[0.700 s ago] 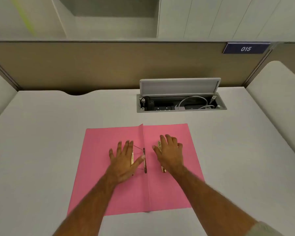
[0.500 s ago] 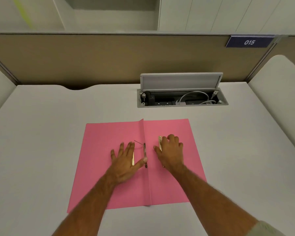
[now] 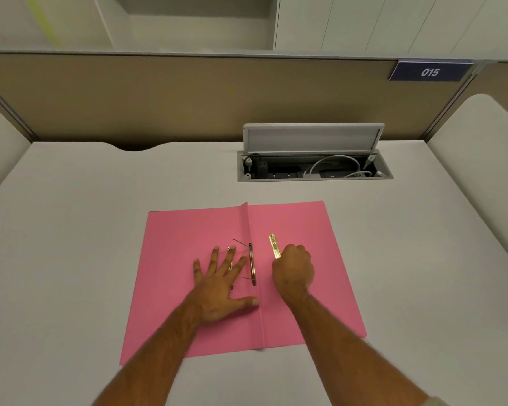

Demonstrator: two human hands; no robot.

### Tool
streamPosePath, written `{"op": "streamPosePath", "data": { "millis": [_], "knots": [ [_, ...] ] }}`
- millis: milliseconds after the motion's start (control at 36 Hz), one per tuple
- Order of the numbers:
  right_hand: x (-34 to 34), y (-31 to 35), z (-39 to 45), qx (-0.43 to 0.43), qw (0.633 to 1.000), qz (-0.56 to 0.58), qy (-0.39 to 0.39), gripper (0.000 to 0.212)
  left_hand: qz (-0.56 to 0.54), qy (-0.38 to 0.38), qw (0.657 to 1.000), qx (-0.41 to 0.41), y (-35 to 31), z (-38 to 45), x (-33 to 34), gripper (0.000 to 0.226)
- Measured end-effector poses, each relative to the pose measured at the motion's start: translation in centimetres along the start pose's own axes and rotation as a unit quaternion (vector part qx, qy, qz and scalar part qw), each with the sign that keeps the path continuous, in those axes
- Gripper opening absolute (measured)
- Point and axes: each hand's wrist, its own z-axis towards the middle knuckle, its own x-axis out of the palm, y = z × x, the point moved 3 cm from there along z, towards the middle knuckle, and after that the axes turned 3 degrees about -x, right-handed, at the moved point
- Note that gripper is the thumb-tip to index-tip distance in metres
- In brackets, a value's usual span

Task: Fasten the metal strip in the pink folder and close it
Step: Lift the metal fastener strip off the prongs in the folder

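The pink folder (image 3: 320, 259) lies open and flat on the white desk. A dark metal fastener bar (image 3: 252, 263) with two thin prongs sticking out to the left runs along the centre fold. My left hand (image 3: 222, 284) rests flat, fingers spread, on the left leaf beside the fastener, and part of a gold piece shows under its fingers. My right hand (image 3: 294, 271) is curled into a fist on the right leaf, closed on the near end of a gold metal strip (image 3: 274, 244) whose far end sticks out beyond my fingers.
A recessed cable box (image 3: 314, 168) with its lid up and white and black cables inside sits in the desk behind the folder. A tan partition (image 3: 188, 95) with a blue "015" tag (image 3: 430, 71) bounds the back. Padded dividers stand at both sides.
My right hand has gone from lying flat over the gold strip to curling shut on it. My left hand has slid a little toward me, with its thumb now lower on the fold.
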Motion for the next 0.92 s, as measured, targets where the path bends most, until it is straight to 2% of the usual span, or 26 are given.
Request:
{"op": "streamPosePath", "data": {
  "millis": [250,361,500,583,667,778,917],
  "knots": [
    [-0.9,-0.1,0.2,0.063,0.995,0.082,0.011,0.023,0.133,-0.077,0.988,0.018,-1.7,0.0,0.5,0.109],
    [-0.8,0.0,0.0,0.068,0.993,0.096,0.016,0.023,0.175,-0.055,0.982,0.037,-2.4,0.1,0.1,0.109],
    [-1.0,0.0,-0.2,0.079,0.983,0.165,0.022,0.016,0.12,-0.019,0.992,0.036,-2.8,0.2,0.0,0.106],
    [-1.0,0.1,-0.7,0.072,0.973,0.218,0.022,0.022,0.08,0.002,0.996,0.029,-3.0,0.1,-0.1,0.105],
    [-1.0,0.4,-1.0,0.061,0.955,0.289,0.026,0.02,0.052,0.008,0.998,0.023,-3.1,0.1,-0.2,0.106],
    [-1.2,0.9,-1.5,0.044,0.924,0.377,0.041,0.006,0.016,0.007,1.0,0.02,-3.0,0.1,-0.1,0.107],
    [-1.7,1.7,-1.8,0.021,0.896,0.439,0.066,0.008,0.006,0.006,1.0,0.022,-3.1,0.2,-0.1,0.108]
  ]
}}
